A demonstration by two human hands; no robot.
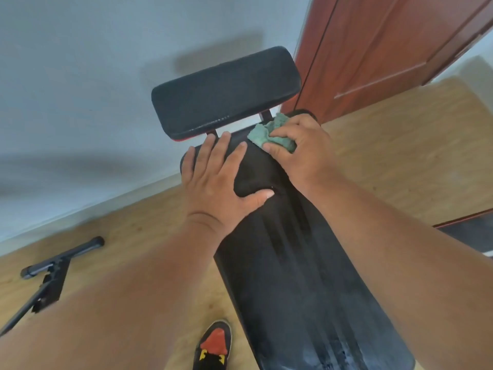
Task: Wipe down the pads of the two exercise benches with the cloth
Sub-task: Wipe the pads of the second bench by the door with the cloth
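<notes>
A long black bench pad [293, 263] runs from the bottom of the head view up to the middle, streaked with damp wipe marks. Beyond its far end stands a separate black head pad [224, 89] on two short posts. My right hand [301, 153] presses a crumpled green cloth [269, 132] onto the far right corner of the long pad. My left hand [216, 177] lies flat, fingers spread, on the far left part of the same pad. A dark pad with a red edge [469, 233], partly cut off, shows at the right.
A pale wall [80, 89] stands close behind the bench. A reddish wooden door [386, 49] is at the upper right. A black metal bench foot with a crossbar [56, 265] lies on the wood floor at the left. My shoe [214, 345] is below.
</notes>
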